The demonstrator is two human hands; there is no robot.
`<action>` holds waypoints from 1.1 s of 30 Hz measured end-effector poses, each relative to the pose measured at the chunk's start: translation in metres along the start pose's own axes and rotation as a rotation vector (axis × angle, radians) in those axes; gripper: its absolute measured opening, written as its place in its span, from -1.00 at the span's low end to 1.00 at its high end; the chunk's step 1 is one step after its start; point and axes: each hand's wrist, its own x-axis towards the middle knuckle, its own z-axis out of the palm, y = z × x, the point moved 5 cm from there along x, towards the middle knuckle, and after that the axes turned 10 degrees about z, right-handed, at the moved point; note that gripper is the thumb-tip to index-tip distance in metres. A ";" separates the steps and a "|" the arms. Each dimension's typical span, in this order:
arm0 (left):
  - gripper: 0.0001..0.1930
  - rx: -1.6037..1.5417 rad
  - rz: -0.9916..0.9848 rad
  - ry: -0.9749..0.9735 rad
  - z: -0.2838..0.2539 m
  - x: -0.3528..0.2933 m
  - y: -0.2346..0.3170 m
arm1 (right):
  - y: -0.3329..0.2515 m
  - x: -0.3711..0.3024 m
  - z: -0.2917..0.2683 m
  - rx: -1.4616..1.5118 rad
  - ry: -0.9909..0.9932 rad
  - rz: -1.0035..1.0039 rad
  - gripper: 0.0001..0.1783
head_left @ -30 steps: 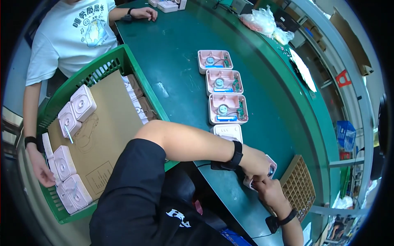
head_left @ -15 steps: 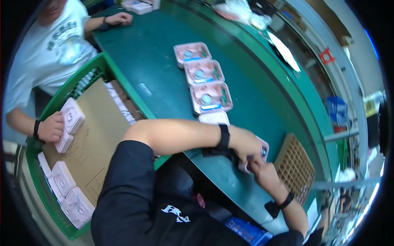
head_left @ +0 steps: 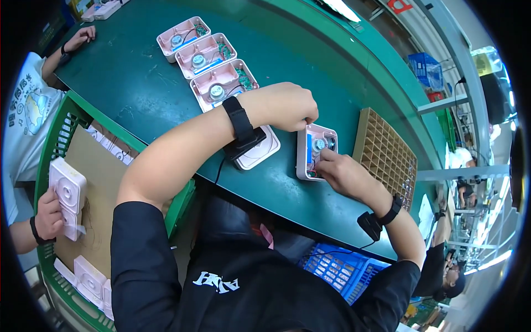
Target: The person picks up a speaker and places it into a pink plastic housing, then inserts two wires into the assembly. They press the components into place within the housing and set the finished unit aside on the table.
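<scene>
An open pink device shell (head_left: pixel 313 150) with a round part and wiring inside lies on the green table (head_left: pixel 138 94). My left hand (head_left: pixel 287 106) is closed at its top edge, fingertips pinched on the rim. My right hand (head_left: pixel 344 172) presses fingers into the shell's lower right side. A white cover (head_left: pixel 259 150) lies just left of the shell, partly under my left wrist band. Three more open pink shells (head_left: pixel 222 84) sit in a row further back.
A tan gridded tray (head_left: pixel 384 155) lies right of the shell. A green crate (head_left: pixel 66 127) with cardboard and white units stands at the left, where another person's hand (head_left: pixel 48 213) holds a white unit (head_left: pixel 67 193). A blue basket (head_left: pixel 337 271) is below the table edge.
The view has shifted, so the table appears closer. Both my hands stay on the pink shell. The other person's hand has lifted a white unit from the crate.
</scene>
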 end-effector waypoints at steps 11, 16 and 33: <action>-0.58 0.009 -0.242 -0.309 -0.010 -0.026 -0.019 | 0.006 0.008 -0.006 0.051 -0.064 -0.075 -0.91; -0.26 0.085 -0.321 -0.584 -0.018 -0.041 0.002 | 0.005 -0.003 -0.007 0.029 0.151 -0.058 -0.83; -0.12 0.028 -0.328 -0.782 0.034 -0.034 -0.007 | 0.025 0.064 -0.019 -0.416 0.674 0.172 -0.31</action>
